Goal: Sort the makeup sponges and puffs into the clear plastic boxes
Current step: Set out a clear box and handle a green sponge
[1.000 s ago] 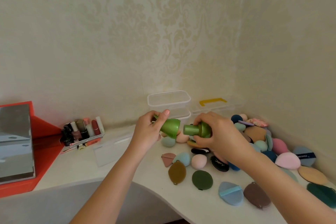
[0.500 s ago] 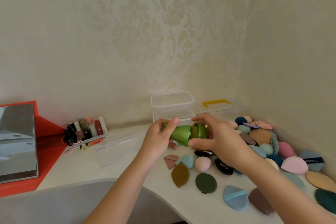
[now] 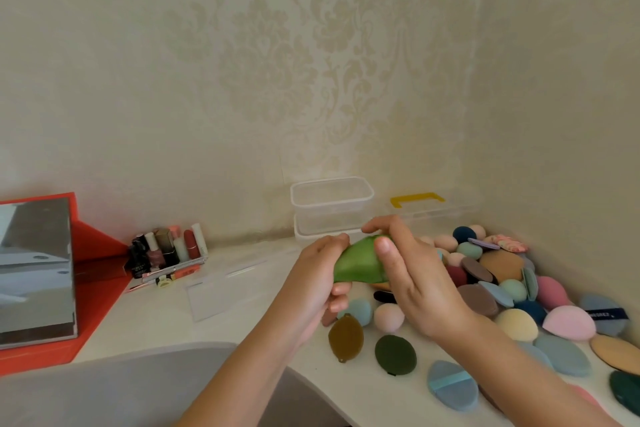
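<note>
A green egg-shaped sponge case (image 3: 360,262) is held above the white table between both hands. My left hand (image 3: 317,284) grips its left end from below. My right hand (image 3: 412,274) covers its right end, fingers wrapped over it. Two stacked clear plastic boxes (image 3: 332,199) stand against the wall behind the hands. A third clear box with a yellow handle (image 3: 417,200) stands to their right. Several coloured sponges and puffs lie scattered at the right, among them a dark green puff (image 3: 394,354), a brown puff (image 3: 345,337) and a pink sponge (image 3: 568,322).
A clear tray of lipsticks and nail polish (image 3: 166,251) sits at the back left. A mirror in a red case (image 3: 36,270) stands at the far left. A clear flat lid (image 3: 221,291) lies on the table. A grey chair back (image 3: 104,388) fills the lower left.
The two green halves, apart a second ago, have been pushed together into one closed egg. Both hands have dropped slightly and moved closer to each other.
</note>
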`<move>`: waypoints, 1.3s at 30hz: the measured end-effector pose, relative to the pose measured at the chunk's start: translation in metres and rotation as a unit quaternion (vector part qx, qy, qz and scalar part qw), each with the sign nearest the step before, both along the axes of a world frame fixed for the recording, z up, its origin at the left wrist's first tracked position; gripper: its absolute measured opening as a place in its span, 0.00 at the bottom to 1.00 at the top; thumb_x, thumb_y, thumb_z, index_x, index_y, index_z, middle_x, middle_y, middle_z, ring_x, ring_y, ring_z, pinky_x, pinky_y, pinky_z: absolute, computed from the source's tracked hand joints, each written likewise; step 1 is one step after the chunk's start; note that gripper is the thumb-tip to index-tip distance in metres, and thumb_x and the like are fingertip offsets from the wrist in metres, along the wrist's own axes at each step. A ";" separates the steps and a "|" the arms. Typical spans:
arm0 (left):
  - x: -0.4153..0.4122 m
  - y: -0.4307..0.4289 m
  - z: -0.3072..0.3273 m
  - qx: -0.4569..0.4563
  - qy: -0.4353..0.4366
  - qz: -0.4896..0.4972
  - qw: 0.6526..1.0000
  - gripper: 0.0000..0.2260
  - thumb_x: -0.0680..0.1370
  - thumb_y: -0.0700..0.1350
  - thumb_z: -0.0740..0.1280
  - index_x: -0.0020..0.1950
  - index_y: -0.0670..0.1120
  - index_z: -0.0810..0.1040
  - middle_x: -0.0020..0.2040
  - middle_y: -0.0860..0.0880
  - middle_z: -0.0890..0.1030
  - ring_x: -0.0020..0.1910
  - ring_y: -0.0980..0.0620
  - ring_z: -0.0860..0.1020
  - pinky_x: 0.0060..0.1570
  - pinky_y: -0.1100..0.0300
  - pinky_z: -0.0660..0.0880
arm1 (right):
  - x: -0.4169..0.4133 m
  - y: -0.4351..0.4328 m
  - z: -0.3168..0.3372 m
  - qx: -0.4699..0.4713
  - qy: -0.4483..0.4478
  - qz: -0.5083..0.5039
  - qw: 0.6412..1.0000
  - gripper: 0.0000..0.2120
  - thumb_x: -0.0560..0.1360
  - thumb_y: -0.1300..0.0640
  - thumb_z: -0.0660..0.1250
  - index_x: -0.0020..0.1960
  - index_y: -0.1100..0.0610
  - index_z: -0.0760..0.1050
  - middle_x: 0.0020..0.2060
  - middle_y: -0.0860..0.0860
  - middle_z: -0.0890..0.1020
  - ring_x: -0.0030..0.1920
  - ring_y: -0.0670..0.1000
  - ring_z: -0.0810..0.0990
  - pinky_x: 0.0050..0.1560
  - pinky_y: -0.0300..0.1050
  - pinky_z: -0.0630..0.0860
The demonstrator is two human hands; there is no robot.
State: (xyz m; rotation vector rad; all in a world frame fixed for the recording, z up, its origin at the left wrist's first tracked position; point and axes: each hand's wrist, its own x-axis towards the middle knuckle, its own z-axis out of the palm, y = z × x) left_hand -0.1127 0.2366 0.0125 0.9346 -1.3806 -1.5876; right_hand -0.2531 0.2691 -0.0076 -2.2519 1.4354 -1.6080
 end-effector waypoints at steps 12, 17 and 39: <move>-0.014 0.018 -0.004 -0.146 -0.037 0.156 0.976 0.10 0.79 0.42 0.58 0.37 0.45 0.69 0.23 0.54 0.67 0.23 0.52 0.66 0.24 0.57 0.64 | 0.026 0.010 -0.017 -0.022 -0.196 -0.023 0.980 0.16 0.77 0.34 0.46 0.51 0.41 0.66 0.41 0.43 0.75 0.39 0.49 0.77 0.33 0.48 0.76; -0.008 0.018 -0.008 -0.216 -0.079 0.156 0.961 0.09 0.79 0.44 0.59 0.39 0.45 0.69 0.29 0.51 0.69 0.29 0.47 0.69 0.29 0.52 0.68 | 0.033 0.012 -0.024 0.002 -0.243 -0.016 0.970 0.14 0.76 0.35 0.48 0.50 0.41 0.67 0.40 0.45 0.75 0.36 0.49 0.75 0.32 0.48 0.73; 0.173 -0.131 -0.020 -0.014 -0.189 0.200 0.961 0.16 0.76 0.36 0.67 0.63 0.34 0.73 0.58 0.41 0.74 0.54 0.43 0.77 0.36 0.65 0.79 | 0.100 -0.102 -0.039 0.231 0.190 -0.050 0.953 0.30 0.79 0.53 0.60 0.77 0.48 0.51 0.76 0.53 0.54 0.76 0.54 0.51 0.74 0.46 0.53</move>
